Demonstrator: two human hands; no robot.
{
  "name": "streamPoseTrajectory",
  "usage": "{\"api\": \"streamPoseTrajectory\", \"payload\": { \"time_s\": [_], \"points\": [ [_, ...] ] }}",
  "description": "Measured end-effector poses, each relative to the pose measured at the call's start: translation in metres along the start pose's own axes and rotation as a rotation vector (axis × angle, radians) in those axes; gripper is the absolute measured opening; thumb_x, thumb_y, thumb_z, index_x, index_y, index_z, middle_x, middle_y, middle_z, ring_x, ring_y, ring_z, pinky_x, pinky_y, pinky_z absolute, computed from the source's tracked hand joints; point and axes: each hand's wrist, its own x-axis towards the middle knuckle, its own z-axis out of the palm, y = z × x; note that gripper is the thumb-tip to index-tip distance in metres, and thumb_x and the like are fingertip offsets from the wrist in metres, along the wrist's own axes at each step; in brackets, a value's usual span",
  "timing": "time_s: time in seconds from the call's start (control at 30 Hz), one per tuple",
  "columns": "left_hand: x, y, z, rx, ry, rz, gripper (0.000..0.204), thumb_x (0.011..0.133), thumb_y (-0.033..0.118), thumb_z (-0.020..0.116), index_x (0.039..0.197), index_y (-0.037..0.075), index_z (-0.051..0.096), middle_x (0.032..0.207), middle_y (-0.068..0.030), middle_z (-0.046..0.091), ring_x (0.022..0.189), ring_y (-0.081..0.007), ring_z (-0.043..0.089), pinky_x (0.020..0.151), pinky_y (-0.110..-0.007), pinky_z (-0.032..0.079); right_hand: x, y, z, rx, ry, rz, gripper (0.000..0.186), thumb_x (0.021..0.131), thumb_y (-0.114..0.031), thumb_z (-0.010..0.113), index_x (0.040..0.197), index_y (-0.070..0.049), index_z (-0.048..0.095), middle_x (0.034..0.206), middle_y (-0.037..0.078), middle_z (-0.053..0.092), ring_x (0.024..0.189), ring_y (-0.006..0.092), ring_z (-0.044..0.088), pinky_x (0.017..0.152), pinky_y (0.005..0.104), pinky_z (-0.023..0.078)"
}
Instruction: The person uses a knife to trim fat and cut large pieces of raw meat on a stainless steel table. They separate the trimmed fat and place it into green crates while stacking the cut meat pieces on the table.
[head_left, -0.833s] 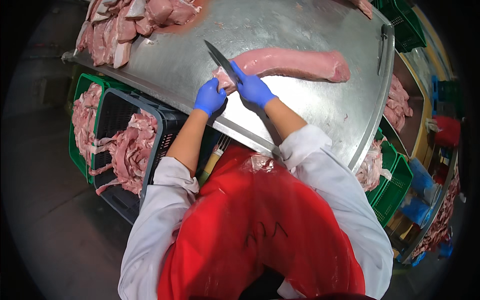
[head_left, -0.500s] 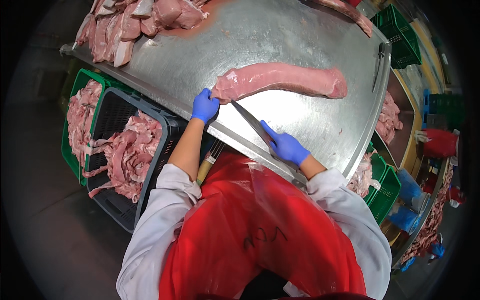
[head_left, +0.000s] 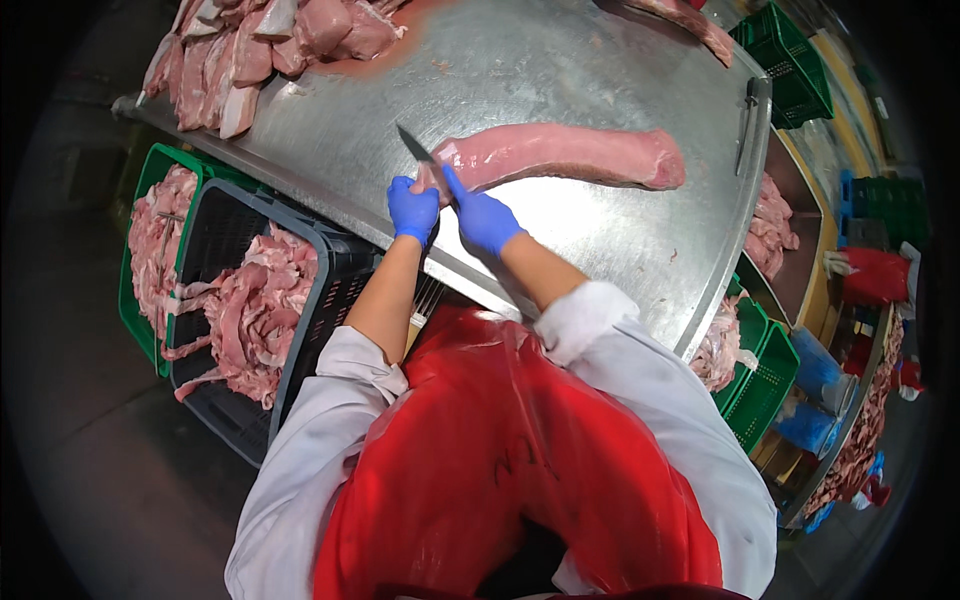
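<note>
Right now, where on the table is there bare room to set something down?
But for tiny scraps, the table looks bare in two patches: between the long cut, the right hand and the right rim; and beyond the cut, between the meat pile and the far strip. Crowded: the cut's left end, where the left hand and knife are.

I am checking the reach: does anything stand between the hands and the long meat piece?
Nothing visible blocks the left hand from the meat, whose left end it touches. At the right hand, only its knife visibly intervenes, crossing that end.
</note>
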Motion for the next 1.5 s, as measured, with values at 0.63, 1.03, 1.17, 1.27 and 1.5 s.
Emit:
{"api": "streamPoseTrajectory", "payload": {
  "time_s": [0.63,1.03,1.17,1.27,1.5],
  "points": [
    [-0.014,0.007,-0.425,0.491,0.031,0.268,0.031,0.082,0.007,0.061,0.111,-0.004,0.055,0.101,-0.0107,0.055,0.094,-0.0213,0.055,0.086,-0.032,0.046,-0.28,0.075,-0.106,0.612,0.089,0.427,0.078,0.089,-0.01,0.057,0.158,-0.022,0.022,0.096,0.018,0.073,0.08,0.0323,0.071,0.078,0.0412,0.055],
    [0.018,0.178,-0.051,0.496,-0.686,0.818,0.071,0.074,0.035,0.077,0.13,0.0,0.051,0.127,-0.0229,0.055,0.118,-0.0401,0.054,0.101,-0.044,0.045,-0.051,0.135,-0.137,0.164,0.618,0.342,0.076,0.093,-0.016,0.05,0.158,-0.024,0.012,0.1,0.031,0.067,0.092,0.0427,0.068,0.082,0.0476,0.053],
    [0.023,0.152,0.05,0.731,-0.573,0.877,0.091,0.067,0.037,0.079,0.142,0.005,0.039,0.134,-0.0217,0.048,0.122,-0.04,0.05,0.1,-0.05,0.044,-0.037,0.107,-0.093,0.017,0.381,0.538,0.084,0.09,-0.006,0.045,0.159,-0.023,-0.001,0.097,0.034,0.065,0.088,0.0462,0.066,0.078,0.0497,0.052],
    [0.031,0.149,0.066,0.78,-0.666,0.874,0.078,0.064,0.032,0.078,0.128,0.002,0.046,0.12,-0.0182,0.054,0.111,-0.0355,0.055,0.094,-0.047,0.047,-0.106,0.086,-0.071,0.051,0.143,0.576,0.087,0.088,-0.005,0.045,0.158,-0.024,-0.003,0.08,0.031,0.065,0.075,0.0468,0.066,0.07,0.0526,0.051],
    [0.031,0.156,0.054,0.694,-0.845,0.968,0.058,0.066,0.021,0.071,0.117,0.001,0.051,0.111,-0.0181,0.058,0.104,-0.035,0.058,0.089,-0.046,0.049,-0.065,0.1,-0.06,0.104,0.244,0.654,0.085,0.09,-0.008,0.05,0.158,-0.025,0.002,0.086,0.034,0.065,0.08,0.0497,0.065,0.075,0.0563,0.05]
  ]
}}
